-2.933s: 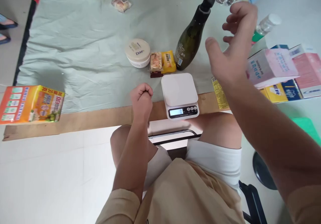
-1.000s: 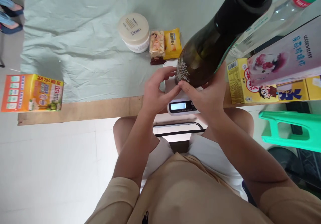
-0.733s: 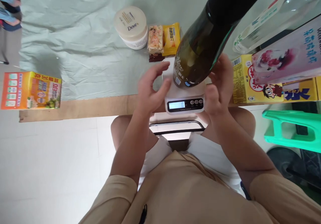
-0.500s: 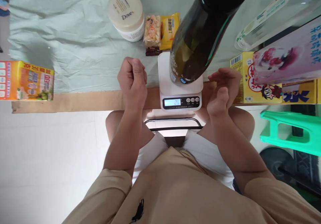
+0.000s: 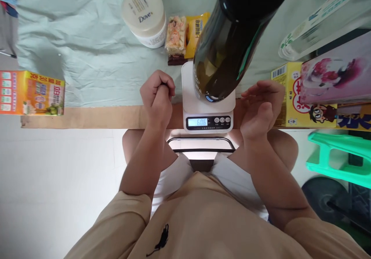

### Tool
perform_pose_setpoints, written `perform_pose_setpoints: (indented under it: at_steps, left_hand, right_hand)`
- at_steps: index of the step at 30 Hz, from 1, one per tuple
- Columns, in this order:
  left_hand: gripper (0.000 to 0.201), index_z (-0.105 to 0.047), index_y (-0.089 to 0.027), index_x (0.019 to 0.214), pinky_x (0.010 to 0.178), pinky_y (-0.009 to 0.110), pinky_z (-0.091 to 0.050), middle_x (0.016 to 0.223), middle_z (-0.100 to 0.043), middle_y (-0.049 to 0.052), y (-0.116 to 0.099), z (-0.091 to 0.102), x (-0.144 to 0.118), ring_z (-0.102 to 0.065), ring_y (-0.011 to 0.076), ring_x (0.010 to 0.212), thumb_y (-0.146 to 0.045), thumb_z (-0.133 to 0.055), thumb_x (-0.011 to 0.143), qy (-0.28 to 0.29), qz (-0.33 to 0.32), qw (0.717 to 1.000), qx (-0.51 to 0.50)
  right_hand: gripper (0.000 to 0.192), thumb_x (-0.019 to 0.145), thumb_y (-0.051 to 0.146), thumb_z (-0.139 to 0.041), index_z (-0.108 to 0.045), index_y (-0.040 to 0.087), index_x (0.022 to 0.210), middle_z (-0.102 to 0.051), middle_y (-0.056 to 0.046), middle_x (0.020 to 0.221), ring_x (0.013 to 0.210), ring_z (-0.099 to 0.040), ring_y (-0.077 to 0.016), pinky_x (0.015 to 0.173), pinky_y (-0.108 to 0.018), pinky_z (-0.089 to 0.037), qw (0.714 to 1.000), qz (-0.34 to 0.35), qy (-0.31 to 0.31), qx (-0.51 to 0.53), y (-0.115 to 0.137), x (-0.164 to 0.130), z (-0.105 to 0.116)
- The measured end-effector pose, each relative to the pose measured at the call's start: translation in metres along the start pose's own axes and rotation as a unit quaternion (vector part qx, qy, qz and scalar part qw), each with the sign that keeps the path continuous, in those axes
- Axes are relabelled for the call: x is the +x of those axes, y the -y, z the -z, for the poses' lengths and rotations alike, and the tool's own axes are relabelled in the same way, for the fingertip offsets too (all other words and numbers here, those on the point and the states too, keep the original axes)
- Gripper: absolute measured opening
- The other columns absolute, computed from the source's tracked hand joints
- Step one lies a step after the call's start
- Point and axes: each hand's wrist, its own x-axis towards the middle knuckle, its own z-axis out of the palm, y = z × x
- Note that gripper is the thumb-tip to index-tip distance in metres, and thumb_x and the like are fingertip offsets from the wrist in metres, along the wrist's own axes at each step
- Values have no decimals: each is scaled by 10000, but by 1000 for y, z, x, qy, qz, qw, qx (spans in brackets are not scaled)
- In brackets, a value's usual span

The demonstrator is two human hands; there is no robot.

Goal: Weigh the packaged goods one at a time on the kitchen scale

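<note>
Although the top of the view cuts off its pump head, the dark green pump bottle (image 5: 226, 46) plainly stands on its base on the white platform of the digital kitchen scale (image 5: 208, 106). Its label is mostly lost in shadow and glare, and its bulk covers the far right part of the platform. A second ago both hands gripped the bottle near its base and the display (image 5: 197, 122) showed 0; now they are off it and the display appears to read 606. The bottle is glossy and translucent, lighter olive low down, with a black collar above and a green streak along its right flank.

Left of the scale, the left hand (image 5: 158, 96) is curled into a loose fist, fingers together and holding nothing visible. The right hand (image 5: 262, 106) is empty, thumb apart from its half-bent fingers; whether it touches the yellow carton (image 5: 290, 96) behind it, I cannot tell. Beyond the scale sit a yellow snack packet (image 5: 194, 34), partly hidden by the bottle, a clear-wrapped snack (image 5: 176, 35) and a Dove tub (image 5: 145, 13). A clear bottle (image 5: 321, 19) and a pink box (image 5: 339, 71) run out of view at right.
</note>
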Motion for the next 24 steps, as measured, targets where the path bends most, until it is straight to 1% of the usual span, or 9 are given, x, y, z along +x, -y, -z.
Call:
perform_pose_setpoints:
  at_steps: [5, 8, 10, 15, 17, 18, 20, 22, 24]
  left_hand:
    - [423, -667, -217, 801, 575, 304, -433, 615, -519, -11, -2, -2, 1, -509, 133, 548, -437, -511, 1127, 25, -7, 1000, -1]
    - [262, -664, -235, 911, 590, 310, -433, 688, -577, -12, 0, -1, 3, -522, 142, 571, -274, -495, 1107, 1, 20, 999, 25]
    - [232, -648, -239, 908, 637, 311, -442, 730, -589, -13, 1, 1, 6, -531, 148, 612, -84, -501, 1000, -8, 33, 999, 40]
    - [310, -575, -221, 727, 714, 317, -431, 701, -541, -6, -4, 6, 9, -531, 167, 695, 73, -478, 718, 23, 46, 998, 33]
    - [286, -572, -224, 724, 681, 318, -412, 691, -540, -6, -7, 9, 8, -516, 170, 676, 44, -472, 721, 27, 64, 997, 26]
    - [271, -574, -226, 730, 672, 318, -408, 689, -538, -7, -8, 10, 7, -511, 171, 669, 25, -474, 733, 27, 74, 997, 24]
    - [236, -580, -229, 743, 673, 316, -409, 695, -539, -10, -10, 13, 6, -512, 171, 675, -11, -489, 746, 24, 88, 996, 23]
    - [203, -585, -227, 747, 684, 314, -414, 703, -544, -12, -10, 15, 5, -516, 168, 685, -39, -509, 744, 22, 97, 995, 23]
    - [180, -590, -224, 742, 693, 311, -414, 698, -545, -15, -10, 17, 5, -518, 164, 690, -58, -522, 738, 19, 102, 994, 24]
  right_hand:
    - [417, 1017, 657, -420, -613, 346, 1217, -598, -32, 988, 832, -657, -193, 699, -371, -584, 1000, 17, -5, -13, 6, -2, -1]
    - [410, 1001, 673, -481, -625, 347, 1203, -614, -24, 970, 832, -665, -192, 702, -375, -601, 999, 39, 6, -20, 26, 6, 1]
    - [396, 988, 667, -546, -633, 348, 1205, -630, -24, 976, 846, -672, -186, 719, -365, -610, 997, 63, 21, -30, 51, 20, 5]
    - [506, 937, 683, -675, -638, 369, 1332, -666, -20, 1228, 900, -691, -143, 762, -336, -605, 975, 145, 127, -114, 143, 84, 11]
    - [582, 887, 652, -742, -642, 346, 1372, -662, -18, 1339, 948, -716, -152, 790, -341, -600, 950, 133, 200, -202, 179, 110, 5]
    - [577, 885, 626, -746, -651, 332, 1372, -679, -8, 1299, 944, -719, -152, 836, -356, -600, 930, 125, 236, -253, 194, 121, 0]
    - [465, 890, 543, -758, -691, 300, 1281, -712, 32, 1021, 818, -685, -133, 913, -397, -598, 888, 116, 286, -342, 215, 136, -13]
    - [406, 896, 437, -760, -689, 276, 1262, -641, 74, 773, 736, -644, -128, 985, -440, -596, 849, 105, 304, -419, 226, 144, -27]
    - [531, 877, 422, -774, -642, 251, 1362, -631, 75, 740, 815, -688, -176, 1055, -506, -590, 816, 83, 301, -487, 231, 147, -41]
